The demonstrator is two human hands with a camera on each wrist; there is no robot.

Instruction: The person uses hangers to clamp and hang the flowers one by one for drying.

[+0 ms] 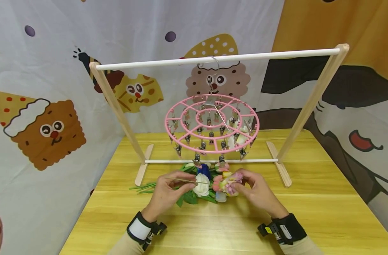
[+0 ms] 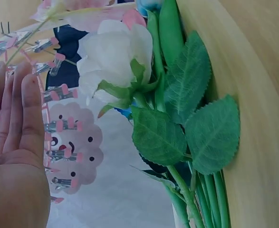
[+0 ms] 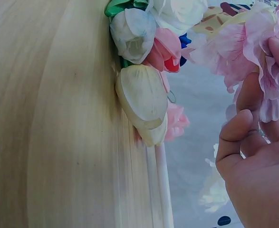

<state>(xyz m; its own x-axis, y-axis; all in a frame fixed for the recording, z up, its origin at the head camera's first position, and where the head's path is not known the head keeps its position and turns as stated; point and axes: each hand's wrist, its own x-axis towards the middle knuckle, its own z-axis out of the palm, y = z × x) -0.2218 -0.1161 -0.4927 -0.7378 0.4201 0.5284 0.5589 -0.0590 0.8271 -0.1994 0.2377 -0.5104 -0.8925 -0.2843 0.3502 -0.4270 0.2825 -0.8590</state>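
A pink ruffled artificial flower (image 1: pixel 235 181) is held up between both hands, over a pile of flowers. My right hand (image 1: pixel 257 191) pinches its petals with thumb and fingers, and the right wrist view shows the ruffled petals (image 3: pixel 234 52) close up. My left hand (image 1: pixel 167 193) pinches its thin stem (image 1: pixel 182 180) between thumb and fingertips. Just below lies a white rose (image 1: pixel 201 185) with green leaves (image 2: pixel 160 135). Beside it are a dark blue flower (image 1: pixel 204 170), pink tulips and a pale yellow tulip (image 3: pixel 141 97). Green stems (image 1: pixel 144 187) point left.
A rack with wooden legs (image 1: pixel 117 109) and a white top rod (image 1: pixel 155 63) stands behind the flowers. From the rod hangs a round pink clip hanger (image 1: pixel 213 152) with many metal clips. White flowers (image 1: pixel 240 138) show behind it. A printed curtain (image 1: pixel 123 32) backs the wooden table (image 1: pixel 209 226).
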